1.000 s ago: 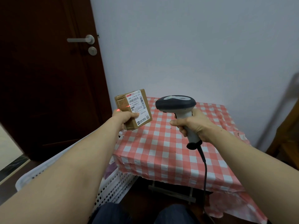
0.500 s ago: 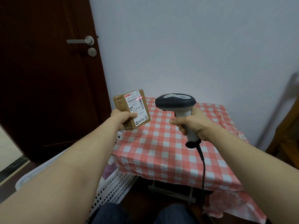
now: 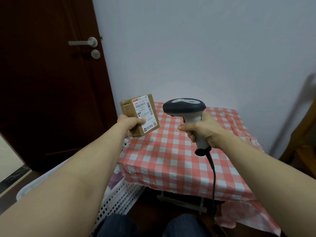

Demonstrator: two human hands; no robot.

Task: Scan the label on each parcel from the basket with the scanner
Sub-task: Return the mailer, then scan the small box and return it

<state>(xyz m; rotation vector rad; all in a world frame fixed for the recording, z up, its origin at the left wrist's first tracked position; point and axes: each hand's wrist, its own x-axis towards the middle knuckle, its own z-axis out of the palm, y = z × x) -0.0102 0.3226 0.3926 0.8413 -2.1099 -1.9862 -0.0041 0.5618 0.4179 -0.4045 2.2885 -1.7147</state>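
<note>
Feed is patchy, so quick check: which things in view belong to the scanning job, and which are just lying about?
Job: parcel and its label, held by left hand; scanner, held by right hand; white basket.
Lying about: checked tablecloth; door.

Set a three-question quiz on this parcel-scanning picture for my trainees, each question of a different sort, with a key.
1. True or false: the left hand holds the parcel with its label facing the camera.
2. Which hand grips the scanner? A the left, B the right hand, C neither.
3. Fill in: the basket under the left arm is ___ in colour.
Key: 1 true; 2 B; 3 white.
</note>
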